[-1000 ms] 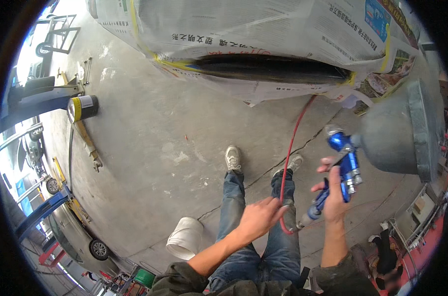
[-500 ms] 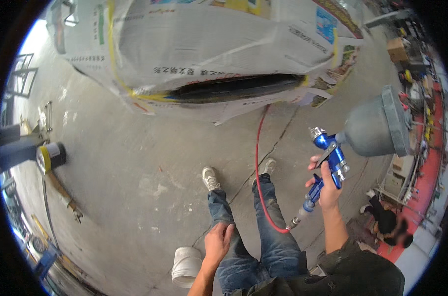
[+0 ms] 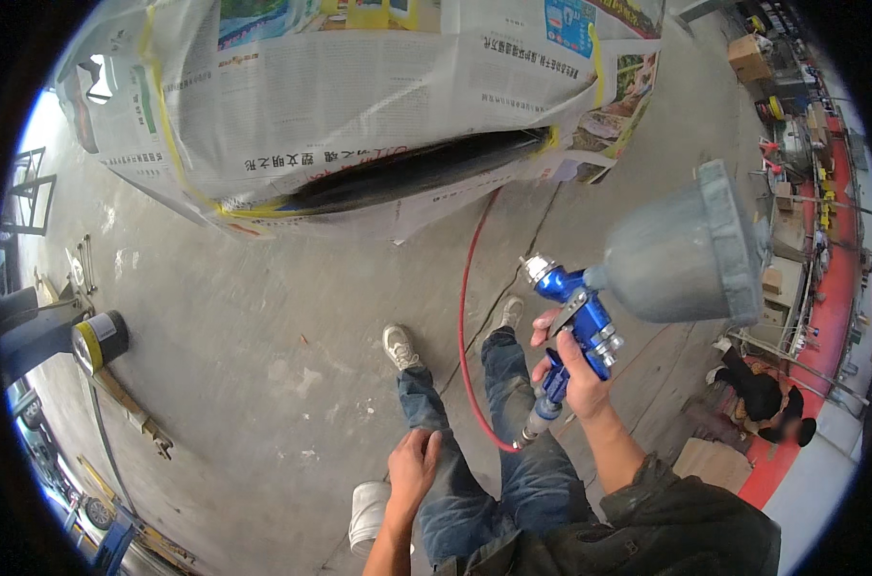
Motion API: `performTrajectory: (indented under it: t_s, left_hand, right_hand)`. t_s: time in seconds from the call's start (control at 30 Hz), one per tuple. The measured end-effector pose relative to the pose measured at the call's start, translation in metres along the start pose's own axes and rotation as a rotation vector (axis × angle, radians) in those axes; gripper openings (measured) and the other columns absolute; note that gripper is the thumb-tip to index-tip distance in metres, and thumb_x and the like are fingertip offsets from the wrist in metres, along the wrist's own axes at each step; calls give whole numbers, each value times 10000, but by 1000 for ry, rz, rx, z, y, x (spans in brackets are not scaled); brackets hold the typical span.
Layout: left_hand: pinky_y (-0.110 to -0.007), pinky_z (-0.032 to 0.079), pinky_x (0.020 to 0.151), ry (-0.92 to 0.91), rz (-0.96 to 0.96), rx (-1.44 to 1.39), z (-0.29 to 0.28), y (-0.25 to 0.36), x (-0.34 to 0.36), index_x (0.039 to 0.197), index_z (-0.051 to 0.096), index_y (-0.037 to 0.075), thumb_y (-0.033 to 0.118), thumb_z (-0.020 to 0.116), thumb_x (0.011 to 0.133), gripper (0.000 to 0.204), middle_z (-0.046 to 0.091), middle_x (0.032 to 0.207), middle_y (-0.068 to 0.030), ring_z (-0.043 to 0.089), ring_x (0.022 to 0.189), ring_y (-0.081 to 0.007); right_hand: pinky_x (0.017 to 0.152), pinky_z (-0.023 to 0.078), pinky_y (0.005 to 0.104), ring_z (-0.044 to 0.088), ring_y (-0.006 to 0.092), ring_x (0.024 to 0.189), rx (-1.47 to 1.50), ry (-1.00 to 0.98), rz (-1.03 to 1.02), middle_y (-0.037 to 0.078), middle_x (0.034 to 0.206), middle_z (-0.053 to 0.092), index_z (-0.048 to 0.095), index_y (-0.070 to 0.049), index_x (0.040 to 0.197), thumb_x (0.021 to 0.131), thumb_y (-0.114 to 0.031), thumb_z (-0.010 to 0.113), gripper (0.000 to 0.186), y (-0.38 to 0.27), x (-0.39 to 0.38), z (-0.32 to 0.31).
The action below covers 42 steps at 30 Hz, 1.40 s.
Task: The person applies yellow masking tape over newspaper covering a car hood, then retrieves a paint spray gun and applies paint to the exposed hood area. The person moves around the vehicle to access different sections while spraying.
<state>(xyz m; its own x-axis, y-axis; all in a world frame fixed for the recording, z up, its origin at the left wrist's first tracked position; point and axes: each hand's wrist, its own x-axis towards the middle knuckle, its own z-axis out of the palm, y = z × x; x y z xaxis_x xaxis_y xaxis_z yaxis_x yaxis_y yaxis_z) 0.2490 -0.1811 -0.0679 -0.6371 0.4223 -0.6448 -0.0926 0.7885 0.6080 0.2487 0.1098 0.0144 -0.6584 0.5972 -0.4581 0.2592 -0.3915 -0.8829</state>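
Note:
My right hand is wrapped around the grip of a blue spray gun. A large grey paint cup is fixed to the gun and tilts to the right. From the gun's lower end a red air hose runs forward in a curve, under a vehicle part masked with newspaper. The gun's silver nozzle points toward this part, clear of it. A long dark strip stays uncovered between the sheets, edged by yellow tape. My left hand hangs by my left thigh, fingers curled, with nothing visible in it.
Behind my left hand stands a white bucket. A black and yellow can sits at the left beside a blue lift post. Tools and boxes line the right wall, where another person crouches low.
My right hand and the spray gun have moved to the left, closer to my body's midline. The masked part has shifted left in view as well. My left hand stays by my thigh.

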Motion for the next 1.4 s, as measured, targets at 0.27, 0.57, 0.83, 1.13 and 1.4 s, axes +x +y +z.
performTrajectory:
  t_s: [0.27,0.57,0.83,1.13,1.4]
  left_hand:
    - [-483,488,665,-20,77,16,23,14,2,889,654,17,272,641,953,263,662,827,-208,640,766,-422]
    - [-465,509,677,-98,60,119,38,31,14,896,693,7,285,646,949,287,681,822,-205,663,754,-403]
    - [-415,527,673,-167,17,175,46,44,13,918,697,2,266,647,949,270,695,813,-187,687,728,-347]
    - [-414,521,684,-297,15,340,69,83,27,964,691,19,273,644,951,259,682,833,-185,676,744,-346]
    - [-420,518,679,-378,70,404,98,124,41,974,674,18,274,630,963,260,680,825,-189,676,750,-359]
  right_hand:
    - [561,559,271,608,127,945,-23,286,-10,54,1060,638,620,-42,1179,1026,-214,547,241,0,21,-50]
    - [597,577,253,661,115,910,181,-74,51,54,1076,682,642,-26,1156,987,-173,637,224,6,11,-55]
    - [578,573,258,651,105,923,298,123,15,46,1059,694,636,-24,1182,987,-233,645,286,19,30,-108]
    - [548,574,279,643,148,932,560,108,68,77,1066,678,637,-31,1143,978,-192,639,231,32,27,-167]
    - [536,557,265,640,129,907,579,226,40,57,1025,678,630,-35,1151,972,-207,655,250,29,42,-201]
